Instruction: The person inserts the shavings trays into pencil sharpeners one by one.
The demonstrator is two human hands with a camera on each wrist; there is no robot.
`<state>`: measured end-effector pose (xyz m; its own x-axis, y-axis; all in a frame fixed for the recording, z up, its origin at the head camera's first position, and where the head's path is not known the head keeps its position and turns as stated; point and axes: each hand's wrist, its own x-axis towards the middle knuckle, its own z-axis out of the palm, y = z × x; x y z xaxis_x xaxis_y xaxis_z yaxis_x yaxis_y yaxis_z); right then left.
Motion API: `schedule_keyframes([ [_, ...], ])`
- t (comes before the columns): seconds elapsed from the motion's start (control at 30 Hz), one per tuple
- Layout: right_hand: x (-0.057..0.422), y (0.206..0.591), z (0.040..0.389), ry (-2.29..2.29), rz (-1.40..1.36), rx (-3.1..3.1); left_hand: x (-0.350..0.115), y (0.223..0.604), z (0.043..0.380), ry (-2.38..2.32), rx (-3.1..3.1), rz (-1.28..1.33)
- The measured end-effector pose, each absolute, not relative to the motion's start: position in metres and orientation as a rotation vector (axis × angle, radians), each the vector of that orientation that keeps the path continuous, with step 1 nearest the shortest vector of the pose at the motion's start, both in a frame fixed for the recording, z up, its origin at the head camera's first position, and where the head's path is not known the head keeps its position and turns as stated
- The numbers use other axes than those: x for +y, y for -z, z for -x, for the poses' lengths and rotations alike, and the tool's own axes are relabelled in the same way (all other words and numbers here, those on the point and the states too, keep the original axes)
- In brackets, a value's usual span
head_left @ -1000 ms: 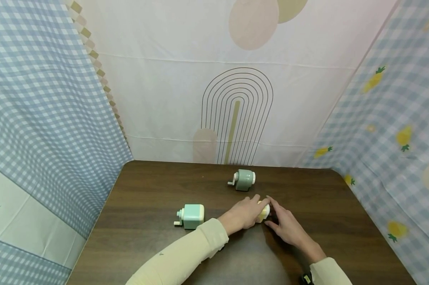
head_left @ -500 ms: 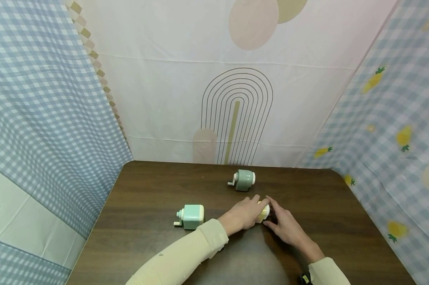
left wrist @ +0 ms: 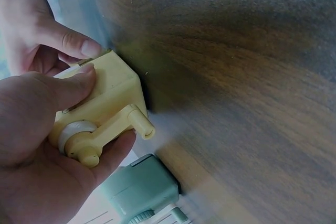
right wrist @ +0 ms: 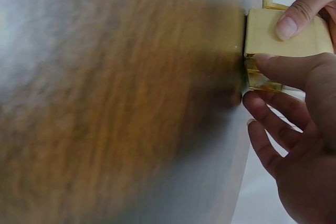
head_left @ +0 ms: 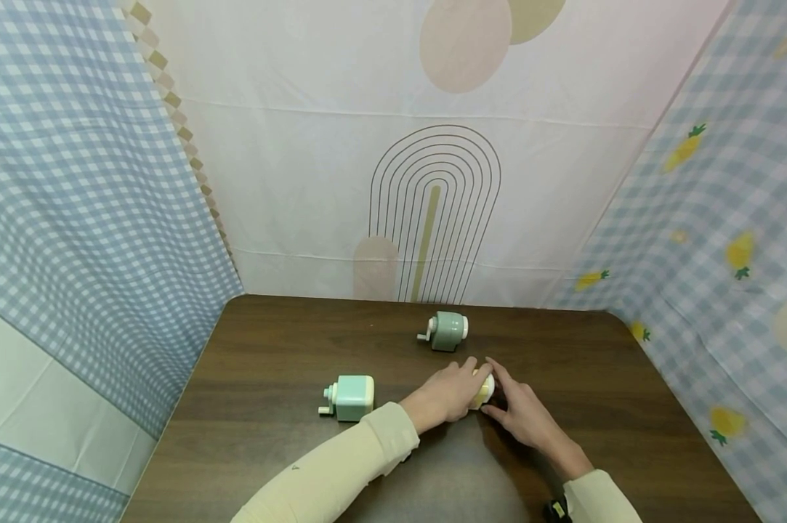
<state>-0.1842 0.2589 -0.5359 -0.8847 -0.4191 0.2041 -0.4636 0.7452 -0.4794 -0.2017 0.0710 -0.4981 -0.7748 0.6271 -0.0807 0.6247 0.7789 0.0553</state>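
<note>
A yellow hand-crank pencil sharpener stands on the table between both hands. My left hand grips its body from the left, thumb across one side and fingers round the other. Its crank and white collar show beside the left palm in the left wrist view. On the opposite end, my right hand pinches the see-through shavings drawer, thumb on one edge and fingertips on the other. The drawer appears seated in the body; the palms hide part of the sharpener.
A dark green crank sharpener stands just behind the hands. To the left, near the left forearm, is a mint green one. The brown wooden table meets a white cloth backdrop, with checked cloths on both sides.
Almost nothing differs. My right hand has shifted very slightly leftward against the yellow sharpener, while the left hand keeps its grip in the same place.
</note>
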Motion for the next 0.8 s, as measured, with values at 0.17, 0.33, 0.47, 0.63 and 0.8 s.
schedule_keyframes([
  [0.17,0.260,0.536,0.181,-0.778,-0.709,-2.894,0.073,0.499,0.200,-0.057,2.855,-1.014],
  [0.33,0.260,0.536,0.176,-0.813,-0.683,-2.922,0.075,0.500,0.201,-0.070,2.848,-1.023],
  [0.47,0.258,0.532,0.175,-0.889,-0.673,-2.940,0.075,0.501,0.205,-0.086,2.846,-1.043],
  [0.63,0.251,0.518,0.181,-0.982,-0.683,-3.020,0.068,0.500,0.213,-0.206,2.828,-1.028],
  [0.8,0.245,0.489,0.204,-0.874,-0.719,-3.123,0.052,0.486,0.224,-0.247,2.806,-0.978],
])
